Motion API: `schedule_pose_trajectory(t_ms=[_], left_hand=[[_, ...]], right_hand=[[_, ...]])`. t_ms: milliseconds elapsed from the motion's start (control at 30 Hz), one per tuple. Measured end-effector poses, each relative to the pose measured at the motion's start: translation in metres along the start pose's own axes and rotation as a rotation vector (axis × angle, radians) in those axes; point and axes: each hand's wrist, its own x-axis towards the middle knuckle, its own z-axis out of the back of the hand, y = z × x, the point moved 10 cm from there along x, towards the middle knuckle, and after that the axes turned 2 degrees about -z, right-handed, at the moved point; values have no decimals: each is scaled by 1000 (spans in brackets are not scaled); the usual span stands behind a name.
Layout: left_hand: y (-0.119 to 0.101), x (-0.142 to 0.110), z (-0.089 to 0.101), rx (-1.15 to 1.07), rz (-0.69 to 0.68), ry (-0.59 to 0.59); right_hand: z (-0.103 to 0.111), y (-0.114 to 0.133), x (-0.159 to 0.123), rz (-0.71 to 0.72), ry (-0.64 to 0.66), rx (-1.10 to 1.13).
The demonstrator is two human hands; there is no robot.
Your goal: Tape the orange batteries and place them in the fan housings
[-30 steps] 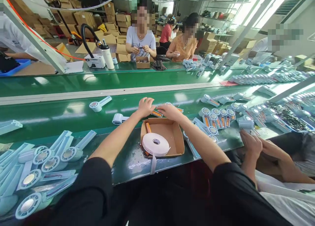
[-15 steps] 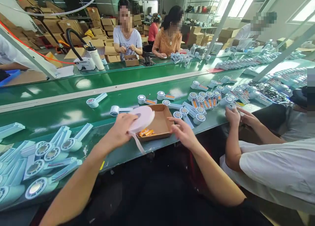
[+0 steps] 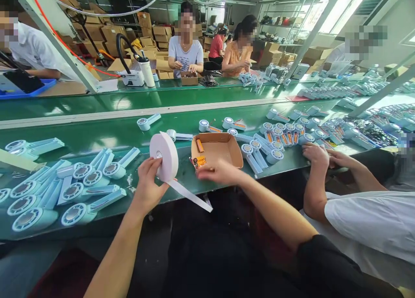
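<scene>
My left hand (image 3: pixel 151 183) grips a roll of white tape (image 3: pixel 170 159) by its side, thumb near the core. The roll stands upright above the bench edge, and a loose strip of tape (image 3: pixel 191 196) trails from it down to the right. My right hand (image 3: pixel 223 172) is over the front edge of a shallow cardboard box (image 3: pixel 231 149), somewhat blurred, its fingers stretched out to the left with nothing seen in them. Small orange battery-like cylinders (image 3: pixel 198 161) lie in the box's left front corner, with a single orange cylinder (image 3: pixel 200 145) behind them.
Light-blue handheld fan bodies (image 3: pixel 76 213) are heaped on the left of the green bench. More fan bodies (image 3: pixel 275 155), some with orange cylinders in their handles, lie right of the box. A co-worker's hands (image 3: pixel 316 155) work close by on the right. Other people sit across the belt (image 3: pixel 129 101).
The tape roll has turned from lying tilted to standing upright, and more strip hangs out. My right hand has moved left across the box front. The view has shifted left.
</scene>
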Motion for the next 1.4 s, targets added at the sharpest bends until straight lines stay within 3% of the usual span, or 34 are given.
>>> schedule_pose_trajectory(t_ms=[33, 100, 200, 300, 467, 633, 867, 1033, 1167, 1233, 1333, 1400], left_hand=[[0, -3, -2, 5, -4, -8], [-3, -6, -7, 16, -25, -12], [-2, -12, -14, 36, -53, 0], [4, -22, -20, 41, -71, 34], [4, -33, -28, 91, -136, 87], [-24, -33, -29, 217, -244, 130], [-79, -28, -12, 345, -441, 54], [-92, -13, -8, 417, -512, 38], [-96, -4, -9, 459, -524, 19], [-99, -1, -14, 457, -501, 10], [-111, -2, -28, 385, -439, -45], [-120, -8, -41, 317, -380, -73]], right_hand=[[22, -16, 16, -76, -114, -62], [40, -39, 46, -182, -142, -154], [30, -56, 77, -202, -19, -144], [28, -63, 86, -184, -52, -70], [57, -64, 69, -157, -293, 138], [63, -32, 29, -69, -381, 559], [71, 10, -5, -123, -409, 520], [69, 0, -4, -184, -302, 463], [54, -15, -5, -164, -304, 742], [42, -22, -8, -131, -448, 916], [26, -39, -28, -56, -955, 1139], [15, -50, -41, -35, -1193, 1226]])
